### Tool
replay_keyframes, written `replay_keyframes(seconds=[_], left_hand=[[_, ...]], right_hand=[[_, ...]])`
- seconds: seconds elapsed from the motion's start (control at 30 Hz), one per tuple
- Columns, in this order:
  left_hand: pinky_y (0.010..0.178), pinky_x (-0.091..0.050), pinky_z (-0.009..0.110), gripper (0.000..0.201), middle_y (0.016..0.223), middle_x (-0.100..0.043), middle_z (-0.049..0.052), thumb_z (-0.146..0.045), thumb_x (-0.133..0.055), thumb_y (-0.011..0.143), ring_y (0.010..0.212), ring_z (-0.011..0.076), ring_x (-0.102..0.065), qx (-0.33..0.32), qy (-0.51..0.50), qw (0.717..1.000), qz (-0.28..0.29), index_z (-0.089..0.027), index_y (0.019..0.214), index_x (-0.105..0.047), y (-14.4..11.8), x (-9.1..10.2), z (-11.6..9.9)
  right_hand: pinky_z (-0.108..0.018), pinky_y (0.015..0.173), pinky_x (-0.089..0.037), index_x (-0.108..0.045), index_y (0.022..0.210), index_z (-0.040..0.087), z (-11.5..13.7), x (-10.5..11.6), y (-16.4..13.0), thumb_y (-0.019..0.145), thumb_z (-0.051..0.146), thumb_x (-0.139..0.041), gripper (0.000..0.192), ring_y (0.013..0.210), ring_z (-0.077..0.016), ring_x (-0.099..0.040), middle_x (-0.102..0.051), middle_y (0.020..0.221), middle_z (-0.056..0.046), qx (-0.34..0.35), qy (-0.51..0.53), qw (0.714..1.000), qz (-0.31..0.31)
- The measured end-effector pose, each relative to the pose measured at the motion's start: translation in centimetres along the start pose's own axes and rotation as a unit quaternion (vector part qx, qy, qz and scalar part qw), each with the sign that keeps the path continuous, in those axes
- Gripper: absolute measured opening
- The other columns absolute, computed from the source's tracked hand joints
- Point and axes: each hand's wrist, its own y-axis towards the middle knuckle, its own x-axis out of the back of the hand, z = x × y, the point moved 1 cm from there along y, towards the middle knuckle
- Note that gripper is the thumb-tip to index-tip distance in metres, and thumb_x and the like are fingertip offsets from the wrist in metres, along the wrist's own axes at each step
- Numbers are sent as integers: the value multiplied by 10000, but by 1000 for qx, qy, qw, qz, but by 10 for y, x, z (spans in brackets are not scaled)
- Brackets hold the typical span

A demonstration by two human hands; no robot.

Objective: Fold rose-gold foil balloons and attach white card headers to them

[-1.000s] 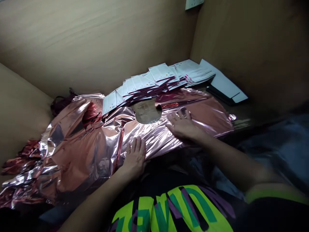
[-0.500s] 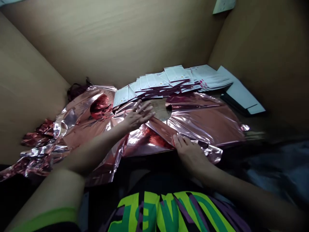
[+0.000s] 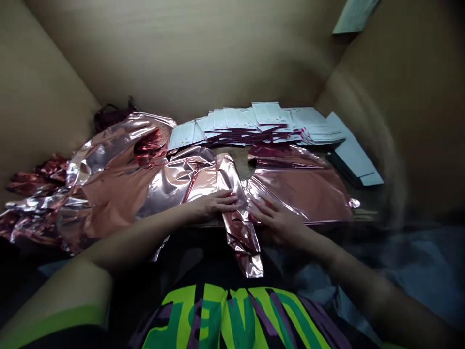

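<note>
Cardboard walls [image 3: 189, 53] box in the whole work spot, back and both sides, tan, right side blurred.

Biggest thing on the surface: pile of rose-gold foil balloons [image 3: 112, 179], crumpled, shiny, spilling off to my left, darker red folds at the far left edge.

Flat foil sheet [image 3: 308, 189] to my right, same rose-gold, lying smooth, near edge facing me.

In the middle, the foil balloon I'm working on [image 3: 203, 179], partly folded. A narrow folded strip of it [image 3: 236, 213] runs from near the card row down toward me and hangs over the near edge, end crinkled, above my shirt.

Row of white cards [image 3: 254, 123] fanned out along the back wall, overlapping, dark magenta edges below them. Print too small to read.

White flat boxes [image 3: 354, 155] at the right end of the card row, stacked on something dark, against the right wall.

My shirt [image 3: 232, 320] bottom of frame, black with neon green letters.

My left hand [image 3: 218, 206]: flat, palm down, fingers together and extended, pressing on the foil just left of the strip, fingertips touching it. Grips nothing.

My right hand [image 3: 278, 218]: flat too, fingers slightly spread, pressing foil just right of the strip. Grips nothing. Hands close, strip between them.

White label [image 3: 354, 14] stuck on wall top right, blurred.
</note>
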Motion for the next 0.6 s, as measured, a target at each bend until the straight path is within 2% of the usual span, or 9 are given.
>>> replay_keyframes(seconds=[0.07, 0.13, 0.23, 0.33, 0.4, 0.5, 0.57, 0.6], left_hand=[[1207, -265, 438, 553, 1508, -440, 109, -293, -609, 891, 1472, 284, -265, 25, 41, 999, -6, -207, 1425, -496, -1, 8, -4], [1203, -265, 460, 525, 1482, -465, 155, -287, -574, 909, 1449, 311, -308, 74, 94, 993, -16, -134, 1407, -509, -6, 7, -16], [1167, -339, 426, 432, 1434, -520, 156, -194, -413, 969, 1392, 259, -416, 142, 116, 982, -33, -115, 1378, -527, -22, -9, -40], [1146, -376, 424, 413, 1410, -552, 127, -222, -420, 970, 1365, 234, -457, 175, 59, 979, -84, -147, 1354, -551, -40, -29, -59], [1139, -381, 434, 370, 1331, -623, 99, -265, -440, 972, 1313, 224, -510, 198, 0, 966, -166, -174, 1287, -610, -45, -38, -65], [1054, -447, 409, 290, 1004, -732, 68, -302, -455, 983, 1102, 212, -610, 289, -44, 905, -308, -195, 1002, -723, -38, -43, -68], [979, -479, 396, 301, 855, -694, 74, -343, -514, 962, 1023, 227, -587, 351, -26, 866, -356, -184, 794, -707, -30, -43, -66], [951, -486, 395, 325, 832, -669, 80, -366, -540, 949, 1007, 235, -568, 370, -11, 855, -363, -179, 726, -683, -26, -42, -64]], right_hand=[[-536, 1103, -384, -571, 1361, 150, 2, -17, 2, 847, 231, -590, 520, 1388, -346, -379, -496, 1457, -146, 48, -13, 998, -24], [-508, 1080, -429, -610, 1309, 136, 11, -34, 11, 889, 227, -560, 433, 1300, -314, -492, -578, 1374, -148, 80, -12, 995, -55], [-448, 1035, -490, -627, 1269, 94, 22, -50, 26, 919, 185, -524, 376, 1208, -275, -575, -647, 1275, -156, 103, 8, 990, -95], [-416, 1008, -511, -631, 1256, 127, 23, -51, 29, 936, 212, -518, 349, 1189, -248, -589, -661, 1257, -131, 93, 70, 987, -114], [-397, 932, -542, -662, 1194, 176, 21, -47, 29, 948, 269, -507, 306, 1083, -226, -632, -706, 1153, -102, 55, 142, 981, -124], [-345, 745, -549, -711, 972, 209, 21, -41, 30, 968, 299, -461, 267, 846, -199, -643, -720, 907, -68, -65, 210, 969, -115], [-343, 712, -523, -699, 818, 208, 25, -41, 31, 965, 299, -468, 289, 785, -202, -605, -675, 791, -62, -132, 190, 965, -127], [-356, 734, -515, -689, 770, 208, 27, -42, 31, 955, 305, -492, 287, 799, -211, -590, -659, 781, -65, -150, 168, 964, -141]])
